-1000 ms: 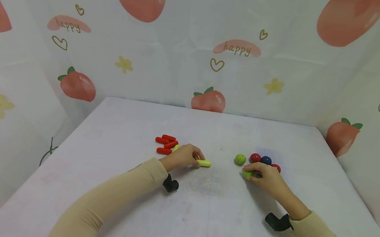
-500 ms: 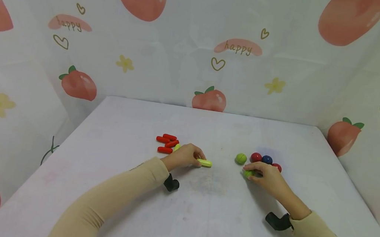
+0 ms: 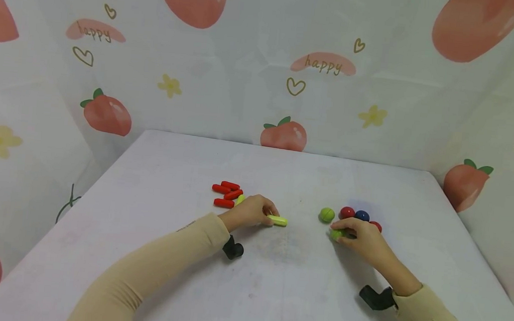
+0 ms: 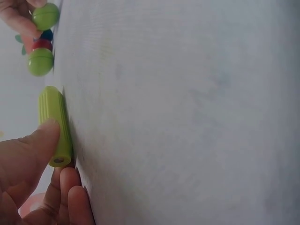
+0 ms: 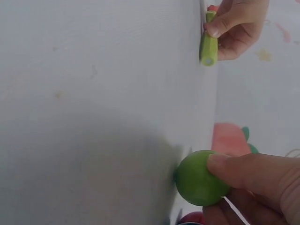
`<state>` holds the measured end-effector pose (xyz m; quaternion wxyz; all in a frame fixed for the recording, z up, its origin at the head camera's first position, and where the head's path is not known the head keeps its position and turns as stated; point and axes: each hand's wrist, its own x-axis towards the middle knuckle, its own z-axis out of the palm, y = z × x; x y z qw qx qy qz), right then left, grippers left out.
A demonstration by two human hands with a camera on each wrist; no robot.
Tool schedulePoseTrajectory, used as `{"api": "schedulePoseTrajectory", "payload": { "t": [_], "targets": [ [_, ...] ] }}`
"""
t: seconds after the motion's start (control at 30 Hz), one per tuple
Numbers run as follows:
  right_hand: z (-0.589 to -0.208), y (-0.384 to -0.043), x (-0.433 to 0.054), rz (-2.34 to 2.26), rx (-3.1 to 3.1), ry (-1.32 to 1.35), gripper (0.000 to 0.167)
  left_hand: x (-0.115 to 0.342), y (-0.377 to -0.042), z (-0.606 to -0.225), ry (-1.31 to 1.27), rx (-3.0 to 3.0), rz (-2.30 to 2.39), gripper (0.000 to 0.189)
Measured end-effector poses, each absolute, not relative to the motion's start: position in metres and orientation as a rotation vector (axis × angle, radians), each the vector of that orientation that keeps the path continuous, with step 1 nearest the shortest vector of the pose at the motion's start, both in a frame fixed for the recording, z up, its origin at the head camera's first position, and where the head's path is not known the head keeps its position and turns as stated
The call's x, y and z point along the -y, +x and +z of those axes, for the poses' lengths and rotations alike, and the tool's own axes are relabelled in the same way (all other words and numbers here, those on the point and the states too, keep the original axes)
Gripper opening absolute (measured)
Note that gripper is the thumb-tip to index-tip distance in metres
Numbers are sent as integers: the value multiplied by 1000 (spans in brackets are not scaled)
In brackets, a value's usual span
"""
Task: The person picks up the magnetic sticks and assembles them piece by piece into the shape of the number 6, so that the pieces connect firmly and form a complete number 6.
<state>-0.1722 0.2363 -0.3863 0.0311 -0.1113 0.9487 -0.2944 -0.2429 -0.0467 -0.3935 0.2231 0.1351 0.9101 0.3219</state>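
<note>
My left hand (image 3: 255, 211) pinches a short yellow-green rod (image 4: 52, 110) between thumb and fingers, low over the table. The rod has ridged sides and a small hole in the end, and it points toward the right hand. My right hand (image 3: 364, 237) holds a green ball (image 5: 199, 180) by thumb and fingertips, close to the tabletop. Just behind that ball lies another green ball (image 3: 327, 215). Beyond the right hand are a red ball (image 3: 347, 212), a dark blue ball (image 3: 362, 215) and a second red ball (image 3: 376, 226), partly hidden by the hand.
Several red rods (image 3: 224, 204) lie beyond the left wrist, with another yellow-green rod (image 3: 240, 199) half hidden there. Black wrist mounts (image 3: 233, 249) hang under both sleeves. The white table (image 3: 273, 303) ends at a peach-print backdrop (image 3: 226, 87).
</note>
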Motion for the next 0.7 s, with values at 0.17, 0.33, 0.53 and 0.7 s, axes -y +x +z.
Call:
{"api": "schedulePoseTrajectory", "payload": {
  "t": [0.17,0.33,0.53,0.7],
  "targets": [
    [-383,-173,-234,-949,-2930,-361,28,46,-243,-392,385,-2515,884,19],
    [-378,-172,-229,-1022,-2930,-365,26,46,-243,-394,397,-2515,884,19],
    [-371,-173,-217,-1118,-2912,-401,27,46,-244,-395,430,-2519,878,19],
    [-368,-178,-202,-1168,-2893,-428,28,48,-244,-394,418,-2515,888,19]
  ]
}}
